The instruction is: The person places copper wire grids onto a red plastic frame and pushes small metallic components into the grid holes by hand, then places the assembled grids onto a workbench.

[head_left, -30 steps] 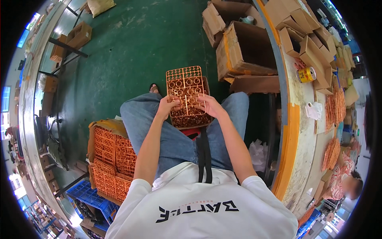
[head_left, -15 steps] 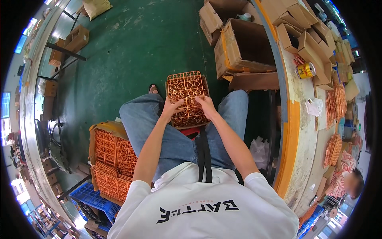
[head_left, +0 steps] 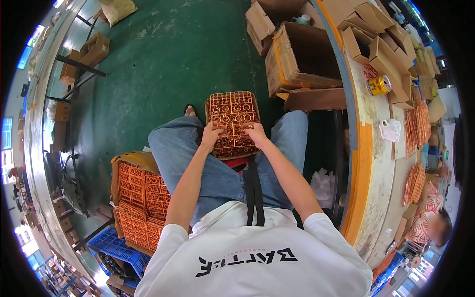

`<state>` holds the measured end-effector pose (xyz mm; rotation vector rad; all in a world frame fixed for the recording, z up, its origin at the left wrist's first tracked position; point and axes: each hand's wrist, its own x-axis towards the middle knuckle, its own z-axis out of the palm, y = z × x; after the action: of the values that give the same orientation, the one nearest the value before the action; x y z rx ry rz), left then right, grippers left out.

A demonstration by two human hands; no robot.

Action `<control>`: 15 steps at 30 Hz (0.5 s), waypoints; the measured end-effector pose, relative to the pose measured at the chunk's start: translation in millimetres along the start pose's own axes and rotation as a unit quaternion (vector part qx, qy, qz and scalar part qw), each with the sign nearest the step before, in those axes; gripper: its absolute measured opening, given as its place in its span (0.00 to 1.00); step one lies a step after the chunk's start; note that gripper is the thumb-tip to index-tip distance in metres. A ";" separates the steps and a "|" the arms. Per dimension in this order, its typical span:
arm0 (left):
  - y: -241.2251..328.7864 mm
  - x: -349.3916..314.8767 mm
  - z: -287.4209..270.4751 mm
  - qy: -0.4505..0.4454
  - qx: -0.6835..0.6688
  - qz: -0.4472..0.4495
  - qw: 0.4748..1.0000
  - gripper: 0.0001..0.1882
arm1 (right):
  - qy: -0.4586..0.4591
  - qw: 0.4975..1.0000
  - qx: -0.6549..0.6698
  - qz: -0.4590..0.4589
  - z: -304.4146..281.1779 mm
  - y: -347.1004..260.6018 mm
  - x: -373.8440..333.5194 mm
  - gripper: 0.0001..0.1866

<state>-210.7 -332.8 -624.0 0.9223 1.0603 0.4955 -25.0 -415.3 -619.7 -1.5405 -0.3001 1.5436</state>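
Between my knees stands a small cardboard box filled with orange plastic pieces. Over it lies an orange plastic grid frame with rows of molded rings, like a runner from a mold. My left hand is closed on the left side of this frame, its fingers curled inward. On the opposite side my right hand grips it the same way, fingers bent over the edge. Loose orange bits show in the box below and between the hands. The fingertips are partly hidden among the orange pieces.
Left of my legs, a large carton holds stacked orange frames, with a blue crate behind it. Open cardboard boxes stand at the front right. The workbench on the right carries a yellow can, cartons and more frames. A person sits beyond.
The orange frame's far edge has dropped slightly toward the box. My fingers have curled more tightly, with both thumbs no longer stretched over the grid.
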 end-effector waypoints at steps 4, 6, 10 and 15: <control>6.1 1.2 -2.2 0.006 0.096 0.022 0.995 0.13 | -0.004 0.997 -0.054 -0.049 -0.1 1.8 1.7 0.13; 14.2 -2.1 3.0 0.016 0.058 -0.014 0.998 0.15 | 0.014 0.997 -0.038 -0.067 0.1 -1.1 -1.9 0.13; 38.3 -16.7 4.6 -0.031 -0.261 -0.016 0.965 0.19 | 0.000 0.991 0.123 -0.042 3.4 -25.3 -22.5 0.13; 39.4 -17.1 -0.9 -0.037 -0.088 -0.028 0.995 0.19 | -0.123 0.984 0.100 -0.079 -1.9 -18.7 -20.0 0.11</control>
<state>-216.0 -323.5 -582.4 0.7482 0.9570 0.4957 -19.3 -420.0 -593.2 -1.1461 -0.3843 1.5868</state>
